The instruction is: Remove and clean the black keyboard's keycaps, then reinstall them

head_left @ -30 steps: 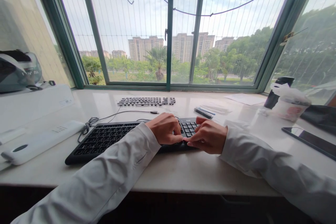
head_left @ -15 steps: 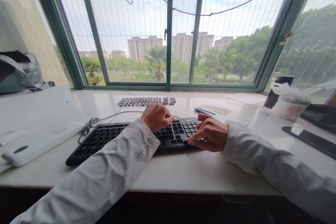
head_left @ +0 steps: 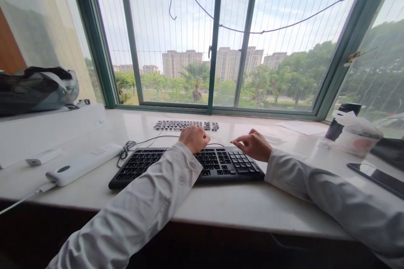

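Note:
A black keyboard [head_left: 217, 174] lies across the desk. Its left and middle parts show bare key sockets, while the number pad [head_left: 241, 162] at its right end has keycaps on. My left hand [head_left: 194, 138] is closed over the keyboard's back edge, its fingertips turned away from view; what it holds, if anything, is hidden. Above the number pad's back edge hovers my right hand [head_left: 254, 146], thumb and forefinger brought together and pointing left; I cannot make out anything between them. Behind the keyboard, loose keycaps [head_left: 186, 125] are laid out in rows.
A white power bank [head_left: 82, 164] with a cable lies left, near a white box [head_left: 47, 128] bearing a helmet [head_left: 38, 88]. The keyboard's cable [head_left: 126, 148] is coiled behind it. To the right are a phone [head_left: 377, 178], a bagged cup [head_left: 358, 134] and paper [head_left: 301, 127].
My right hand has lifted off the number pad's lower left keys and moved back, its fingers drawing together. My left hand keeps its closed pose. The view has shifted left.

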Motion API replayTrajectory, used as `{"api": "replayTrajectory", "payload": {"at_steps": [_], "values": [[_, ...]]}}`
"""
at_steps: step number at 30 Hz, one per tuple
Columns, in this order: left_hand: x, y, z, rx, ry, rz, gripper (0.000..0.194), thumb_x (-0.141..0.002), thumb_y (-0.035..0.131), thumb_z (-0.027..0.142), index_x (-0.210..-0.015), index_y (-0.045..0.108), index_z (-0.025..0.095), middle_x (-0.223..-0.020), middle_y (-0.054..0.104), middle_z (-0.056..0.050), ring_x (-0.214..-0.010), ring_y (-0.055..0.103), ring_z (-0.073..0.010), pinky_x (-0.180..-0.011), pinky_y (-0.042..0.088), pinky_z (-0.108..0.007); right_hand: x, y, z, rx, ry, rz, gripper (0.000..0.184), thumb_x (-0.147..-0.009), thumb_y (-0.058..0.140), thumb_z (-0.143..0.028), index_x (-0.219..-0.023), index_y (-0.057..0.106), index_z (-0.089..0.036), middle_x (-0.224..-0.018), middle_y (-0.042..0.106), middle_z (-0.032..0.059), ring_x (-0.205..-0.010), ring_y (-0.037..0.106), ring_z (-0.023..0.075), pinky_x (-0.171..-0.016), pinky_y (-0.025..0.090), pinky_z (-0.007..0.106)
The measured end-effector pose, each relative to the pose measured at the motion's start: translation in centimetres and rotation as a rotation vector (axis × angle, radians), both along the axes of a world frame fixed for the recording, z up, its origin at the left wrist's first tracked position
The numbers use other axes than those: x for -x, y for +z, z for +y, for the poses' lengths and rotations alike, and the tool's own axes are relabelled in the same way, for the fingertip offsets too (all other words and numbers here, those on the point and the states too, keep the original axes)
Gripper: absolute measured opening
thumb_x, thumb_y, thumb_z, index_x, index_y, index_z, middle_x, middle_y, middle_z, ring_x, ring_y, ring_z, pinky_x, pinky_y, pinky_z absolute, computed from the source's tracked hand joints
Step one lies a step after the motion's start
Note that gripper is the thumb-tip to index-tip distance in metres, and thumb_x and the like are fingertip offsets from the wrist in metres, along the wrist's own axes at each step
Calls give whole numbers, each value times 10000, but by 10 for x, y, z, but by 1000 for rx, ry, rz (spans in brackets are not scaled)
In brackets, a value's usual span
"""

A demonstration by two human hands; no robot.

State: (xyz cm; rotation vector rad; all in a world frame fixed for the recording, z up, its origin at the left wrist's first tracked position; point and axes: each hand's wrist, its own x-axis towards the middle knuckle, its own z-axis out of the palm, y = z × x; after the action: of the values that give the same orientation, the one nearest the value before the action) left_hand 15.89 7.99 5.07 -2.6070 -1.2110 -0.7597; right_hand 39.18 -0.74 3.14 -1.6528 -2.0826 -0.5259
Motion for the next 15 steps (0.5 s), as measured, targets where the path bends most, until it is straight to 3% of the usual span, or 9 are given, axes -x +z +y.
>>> {"api": "replayTrajectory", "payload": {"at_steps": [6, 11, 15], "values": [[-1, 1, -1, -14, 0, 12, 361, -801, 462, 397, -757, 750, 183, -745, 698, -119, -788, 658, -253, -729, 473, -343, -17, 9, 85, 173, -102, -470, 367, -932, 444, -422, -1014, 746, -229, -858, 746, 98, -733, 606, 181, -877, 264, 354], [0, 1, 1, -44, -10, 16, 372, -810, 455, 406, -801, 752, 183, -782, 703, -126, -783, 662, -272, -726, 485, -373, -8, 11, 140, 194, -121, -546, 321, -907, 489, -379, -1019, 738, -209, -897, 741, 117, -796, 613, 204, -879, 230, 373], [1, 3, -1, -35, -6, 34, 363, -820, 459, 384, -848, 752, 172, -819, 709, -134, -812, 662, -261, -758, 485, -364, -3, 2, 165, 159, -137, -560, 326, -911, 469, -351, -970, 742, -181, -891, 737, 130, -777, 613, 206, -907, 208, 391]]}}
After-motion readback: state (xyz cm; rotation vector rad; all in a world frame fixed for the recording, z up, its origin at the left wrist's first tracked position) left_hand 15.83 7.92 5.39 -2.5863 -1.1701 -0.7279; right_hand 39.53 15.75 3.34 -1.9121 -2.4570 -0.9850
